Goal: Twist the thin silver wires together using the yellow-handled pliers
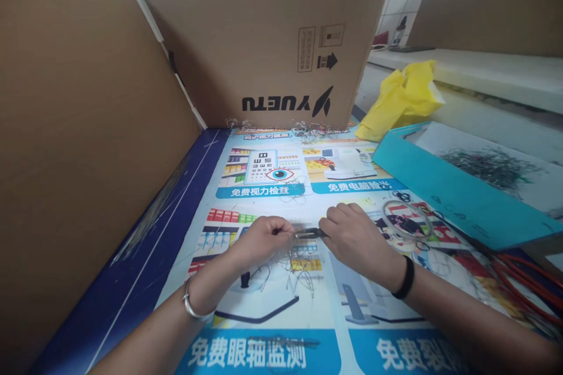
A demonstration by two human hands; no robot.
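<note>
My right hand (pixel 354 240) is wrapped round a pair of dark pliers (pixel 309 234), whose jaws point left. Facing it, my left hand (pixel 266 240) is closed in a pinch right at the jaw tips, on what looks like thin wire. The pinched end is too small to make out clearly. Below the two hands, bent pieces of thin silvery wire (pixel 303 282) lie loosely on the printed mat (pixel 325 316). A small bundle of straight dark wires (pixel 284 341) rests nearer to me. A coil of pale wire (pixel 408 220) lies to the right of my right hand.
Cardboard panels (pixel 264 35) stand at the back and left. More wire scraps (pixel 308 129) gather along the back panel's foot. To the right are a turquoise box (pixel 457 193) with a heap of fine wire pieces (pixel 488 167), a yellow bag (pixel 398 99) and a red cable (pixel 523 281).
</note>
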